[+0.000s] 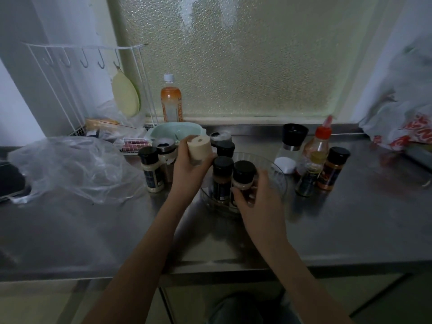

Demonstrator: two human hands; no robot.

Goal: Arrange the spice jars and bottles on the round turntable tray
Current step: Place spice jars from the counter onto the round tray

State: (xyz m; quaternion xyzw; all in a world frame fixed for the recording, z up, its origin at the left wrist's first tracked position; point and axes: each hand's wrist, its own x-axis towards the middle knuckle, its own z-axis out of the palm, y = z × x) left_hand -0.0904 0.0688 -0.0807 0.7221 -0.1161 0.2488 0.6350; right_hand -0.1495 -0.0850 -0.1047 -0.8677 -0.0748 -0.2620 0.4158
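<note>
A clear round turntable tray (277, 181) sits mid-counter with several black-capped spice jars standing in it. My left hand (189, 171) holds a beige-capped jar (199, 148) tilted above the tray's left rim. My right hand (257, 197) grips a black-capped jar (244, 174) at the tray's front, beside a taller brown jar (222, 176). Left of the tray stand a pale jar (150, 169) and a steel-topped shaker (164, 148). To the right stand a black-topped grinder (292, 146), a red-capped bottle (321, 146), a small dark oil bottle (308, 176) and an orange spice jar (333, 168).
A crumpled clear plastic bag (74, 167) lies on the left of the steel counter (350, 218). A white wire rack (93, 90), a green bowl (175, 130) and an orange drink bottle (171, 101) stand behind. A red-printed plastic bag (402, 127) lies far right.
</note>
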